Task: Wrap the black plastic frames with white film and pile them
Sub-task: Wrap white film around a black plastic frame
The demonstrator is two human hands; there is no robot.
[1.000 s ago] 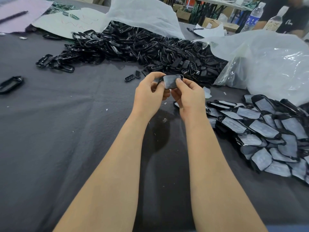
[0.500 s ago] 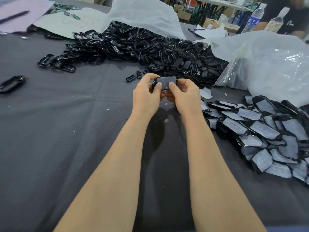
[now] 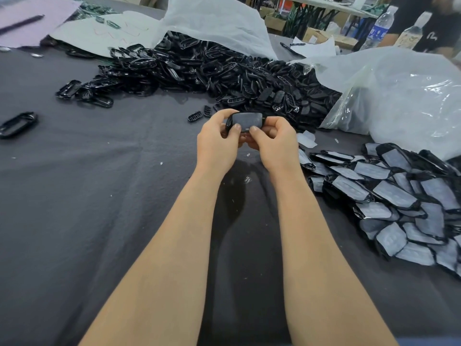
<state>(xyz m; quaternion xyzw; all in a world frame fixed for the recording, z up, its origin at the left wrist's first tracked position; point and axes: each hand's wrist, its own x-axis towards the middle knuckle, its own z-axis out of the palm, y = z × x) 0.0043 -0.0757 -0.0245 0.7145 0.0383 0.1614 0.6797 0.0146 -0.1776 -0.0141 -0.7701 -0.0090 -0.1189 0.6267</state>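
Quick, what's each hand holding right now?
Left hand: pinching the film-covered black frame.
Right hand: pinching the same frame.

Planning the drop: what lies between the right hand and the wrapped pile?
In the head view, a loose piece of white film on bare grey cloth.

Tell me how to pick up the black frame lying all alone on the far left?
Probably from above. The black frame lies flat on the grey cloth, so its edges sit low. Its middle looks open, so poke a finger through and pinch one long side.
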